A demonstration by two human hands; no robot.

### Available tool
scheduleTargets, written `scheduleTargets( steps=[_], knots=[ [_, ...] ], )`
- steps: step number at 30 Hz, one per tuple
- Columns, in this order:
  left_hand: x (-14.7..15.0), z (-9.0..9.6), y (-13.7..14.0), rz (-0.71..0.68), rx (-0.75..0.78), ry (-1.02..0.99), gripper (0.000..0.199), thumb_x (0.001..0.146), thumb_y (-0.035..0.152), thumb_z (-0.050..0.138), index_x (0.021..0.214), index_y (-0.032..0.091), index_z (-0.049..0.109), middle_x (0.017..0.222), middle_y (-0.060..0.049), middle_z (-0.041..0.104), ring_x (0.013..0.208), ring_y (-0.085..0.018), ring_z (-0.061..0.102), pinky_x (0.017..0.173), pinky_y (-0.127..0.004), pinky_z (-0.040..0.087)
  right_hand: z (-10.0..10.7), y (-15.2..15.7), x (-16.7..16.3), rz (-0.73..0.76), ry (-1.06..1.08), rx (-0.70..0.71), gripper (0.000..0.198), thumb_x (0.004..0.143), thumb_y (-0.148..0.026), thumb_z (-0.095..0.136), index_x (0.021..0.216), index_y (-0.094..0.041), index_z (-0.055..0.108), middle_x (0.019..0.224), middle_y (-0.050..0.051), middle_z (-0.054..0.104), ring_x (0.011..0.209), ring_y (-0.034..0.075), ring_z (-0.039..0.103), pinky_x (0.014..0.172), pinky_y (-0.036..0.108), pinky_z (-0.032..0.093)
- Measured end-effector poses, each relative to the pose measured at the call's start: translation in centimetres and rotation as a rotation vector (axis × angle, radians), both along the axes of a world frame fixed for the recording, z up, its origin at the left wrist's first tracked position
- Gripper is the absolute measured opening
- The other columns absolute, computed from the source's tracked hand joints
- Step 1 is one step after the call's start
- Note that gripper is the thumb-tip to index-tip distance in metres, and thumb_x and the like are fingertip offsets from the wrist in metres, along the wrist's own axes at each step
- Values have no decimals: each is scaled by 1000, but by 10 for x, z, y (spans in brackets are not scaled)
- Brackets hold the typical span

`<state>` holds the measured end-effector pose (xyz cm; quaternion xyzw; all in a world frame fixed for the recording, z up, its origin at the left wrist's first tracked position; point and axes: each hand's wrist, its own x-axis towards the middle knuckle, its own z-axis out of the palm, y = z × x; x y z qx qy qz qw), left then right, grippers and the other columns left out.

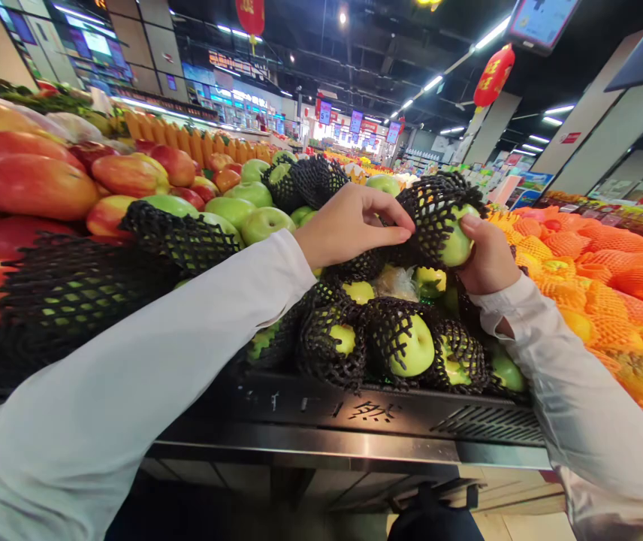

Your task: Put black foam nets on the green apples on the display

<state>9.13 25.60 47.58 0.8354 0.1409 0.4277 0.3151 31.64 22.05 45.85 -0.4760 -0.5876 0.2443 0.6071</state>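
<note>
My right hand (486, 255) grips a green apple (457, 242) half covered by a black foam net sleeve (430, 210), held above a pile of netted green apples (406, 346). My left hand (349, 222) pinches the edge of that same net sleeve with thumb and fingertips. Both arms wear white sleeves and reach over the dark front rail of the display (378, 413).
Bare green apples (243, 210) and red-yellow mangoes (34, 184) lie to the left. Loose black nets (73, 293) cover fruit at the near left. Oranges in orange foam nets (608, 293) fill the right. Red lanterns (493, 75) hang from the ceiling.
</note>
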Motion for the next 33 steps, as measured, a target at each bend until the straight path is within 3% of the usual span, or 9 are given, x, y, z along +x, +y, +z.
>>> scheduleTargets(
  steps=[4,7,10,12,15,19,22,28,33],
  knots=[
    [-1,-2,3,-29,32,60,18,74,20,76,89,12,72,94,-5,73,74,-11,64,77,-30,56,3,-8,-12,116,122,-54,52,57,-60,77,76,-18,53,65,1,55,62,13,53,61,28,50],
    [-2,-2,4,-82,36,76,22,74,19,75,93,13,70,101,-6,72,77,-11,65,77,-29,57,4,-15,-19,237,116,-129,57,64,-64,73,94,-19,60,89,5,68,92,22,66,81,36,58],
    [-3,-1,2,-129,30,82,25,76,19,72,100,14,69,107,-8,71,83,-12,66,72,-26,57,4,-21,-21,311,97,-151,74,66,-76,70,114,-21,58,113,6,67,114,25,63,97,40,57],
    [-4,0,-1,-162,51,103,27,78,19,68,104,15,70,111,-8,70,86,-12,66,70,-24,57,3,-22,-19,321,9,-80,86,60,-80,73,122,-23,53,125,6,63,120,25,60,106,42,53],
    [-5,1,-3,-150,153,176,26,79,16,66,104,17,73,111,-7,68,89,-12,65,77,-25,57,3,-21,-11,150,-334,49,86,54,-62,87,122,-22,52,126,6,61,119,25,60,113,44,46],
    [-5,-1,2,83,282,193,21,81,12,60,94,19,75,106,-5,67,99,-16,63,90,-30,55,11,-26,0,-252,-766,99,84,57,-61,83,122,-16,53,110,9,62,107,29,62,105,49,48],
    [-6,-3,9,282,329,194,21,82,12,57,92,19,74,112,-6,66,109,-19,60,101,-36,50,20,-33,9,-365,-1002,7,82,58,-64,79,121,-15,57,101,10,64,97,32,63,97,52,51],
    [-9,-6,15,580,256,421,42,77,31,72,117,18,68,125,-11,60,123,-30,54,115,-46,38,23,-38,18,-247,-1468,-290,82,59,-53,78,130,-15,59,117,14,64,107,37,64,99,53,52],
    [-10,-7,14,628,148,601,77,72,48,77,137,15,53,135,-18,55,127,-36,54,112,-46,43,14,-31,15,-147,-1644,-483,89,64,-34,76,146,-14,48,131,15,56,120,33,61,111,43,48]
  ],
)
